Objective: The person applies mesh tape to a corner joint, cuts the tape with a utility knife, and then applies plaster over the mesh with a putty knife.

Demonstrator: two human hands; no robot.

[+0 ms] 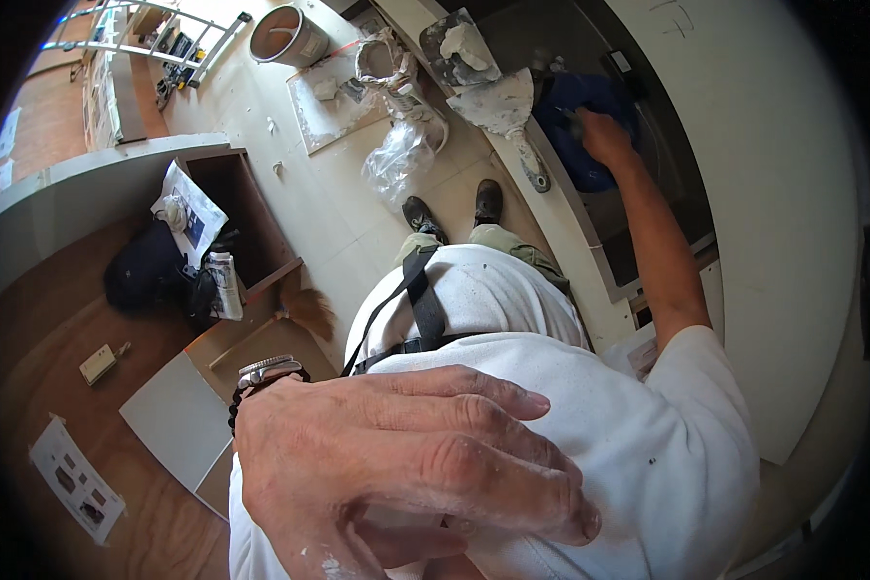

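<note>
My left hand [416,454] is raised close to the camera, a wristwatch [269,367] at its wrist. Its fingers are bent and apart, with white dust on the skin; nothing shows in it, though its palm side is hidden. Farther off at the right, my right hand [607,138] reaches into a dark recess over a blue cloth or bag [590,164]. Its fingers close round a small dark, greyish piece too unclear to name. Left of that hand lies a wide putty knife [501,104] smeared with white. Beyond is a flat plate [445,72] bearing a white lump of filler [466,45].
On the floor stand a bucket [311,46], a smeared white board [309,126] and a clear plastic bag [398,162]. A ladder [203,60] is at the far left. An open cabinet [280,242] with a dark bag [145,271] and a broom [307,307] are left.
</note>
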